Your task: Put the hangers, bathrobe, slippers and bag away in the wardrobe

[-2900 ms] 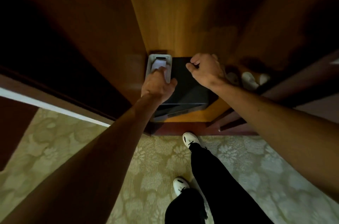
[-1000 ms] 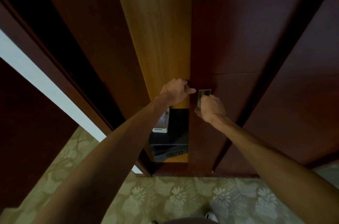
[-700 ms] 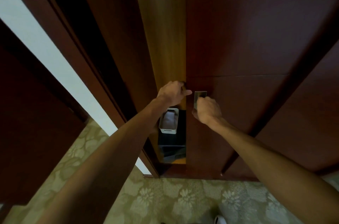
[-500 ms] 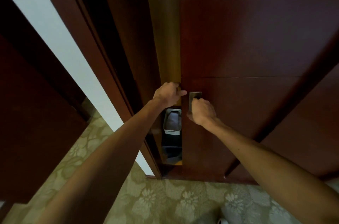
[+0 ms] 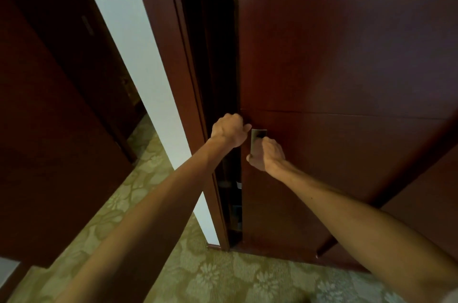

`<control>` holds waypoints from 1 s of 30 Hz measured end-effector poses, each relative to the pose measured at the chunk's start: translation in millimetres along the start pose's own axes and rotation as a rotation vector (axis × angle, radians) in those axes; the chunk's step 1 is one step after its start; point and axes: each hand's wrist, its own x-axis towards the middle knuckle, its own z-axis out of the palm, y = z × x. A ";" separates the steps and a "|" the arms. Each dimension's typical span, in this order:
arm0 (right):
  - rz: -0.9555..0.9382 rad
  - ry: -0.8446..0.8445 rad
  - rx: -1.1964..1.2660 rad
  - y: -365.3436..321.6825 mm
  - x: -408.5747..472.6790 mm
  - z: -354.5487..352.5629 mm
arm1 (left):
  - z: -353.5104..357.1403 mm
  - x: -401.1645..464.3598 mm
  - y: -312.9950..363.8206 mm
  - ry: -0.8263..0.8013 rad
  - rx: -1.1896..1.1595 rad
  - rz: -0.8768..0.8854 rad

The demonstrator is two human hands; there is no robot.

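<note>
The dark red-brown sliding wardrobe door [image 5: 334,59] fills the right of the head view. Only a narrow dark gap [image 5: 234,203] stays between it and the wardrobe frame [image 5: 173,59]. My left hand [image 5: 229,129] is curled around the door's left edge at mid height. My right hand [image 5: 266,155] grips the metal recessed handle [image 5: 258,134] just right of that edge. Hangers, bathrobe, slippers and bag are hidden; the gap shows only dim shapes.
A pale wall strip [image 5: 138,59] runs diagonally left of the frame. Another dark wooden door [image 5: 49,129] stands at the far left. Patterned beige-green carpet [image 5: 198,275] covers the floor below my arms.
The door has slid left, narrowing the gap to a slit. The white tray and black box inside, seen earlier, are now hidden. Both hands moved left with the door.
</note>
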 end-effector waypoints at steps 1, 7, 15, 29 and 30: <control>-0.022 -0.015 -0.017 -5.1 0.9 1.9 | -4.8 -4.1 0.9 0.049 0.055 -0.007; -0.118 -0.042 -0.124 -36.0 4.1 5.2 | -24.9 -13.3 -3.7 0.176 0.212 0.050; -0.196 0.000 -0.077 -61.4 4.2 19.3 | -36.1 -14.9 -7.3 0.192 0.152 0.140; -0.195 -0.045 -0.151 -61.5 -5.7 2.8 | -31.6 -18.0 -10.6 0.202 0.096 0.185; -0.191 -0.041 -0.134 -57.9 -10.4 -7.1 | -29.5 -16.9 -13.0 0.204 0.043 0.203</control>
